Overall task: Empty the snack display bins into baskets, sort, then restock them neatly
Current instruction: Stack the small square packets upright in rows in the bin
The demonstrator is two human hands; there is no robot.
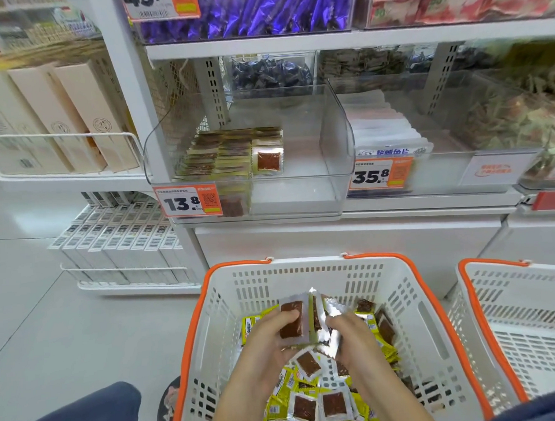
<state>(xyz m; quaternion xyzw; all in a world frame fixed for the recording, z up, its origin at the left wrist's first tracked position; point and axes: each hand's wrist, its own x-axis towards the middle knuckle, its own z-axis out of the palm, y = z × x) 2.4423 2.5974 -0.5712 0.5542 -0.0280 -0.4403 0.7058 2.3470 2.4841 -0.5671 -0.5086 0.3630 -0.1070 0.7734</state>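
Down in the white basket with the orange rim [192,325], both hands work over a heap of loose snack packets [313,403], yellow-edged with clear windows showing a brown square inside. The left hand [269,341] has its fingers [288,315] curled round a small upright stack of packets [295,319], thumb across the front window of the nearest one. The right hand [355,340] is closed round the other side of the same stack, its fingers [336,319] pinching the silver foil backs, so the bundle sits gripped between the two hands just above the heap.

On the shelf straight ahead stands a clear display bin [330,144] with a price tag reading 13.8 [186,201] on its front. Its left part holds tidy rows of the same packets [222,152] lying flat, and one packet [267,161] lies window-up at the right end of those rows; the right part of the bin floor is bare. Beside it on the right, another clear bin [443,177] holds white pouches [384,132] and carries a tag reading 35.8 [379,174].

A second white and orange basket [483,296] stands just to the right of the first, on the floor. Above, a bin of purple-wrapped sweets [245,14] fills the upper shelf. To the left, tall beige boxes [75,114] stand on a wire-fronted shelf
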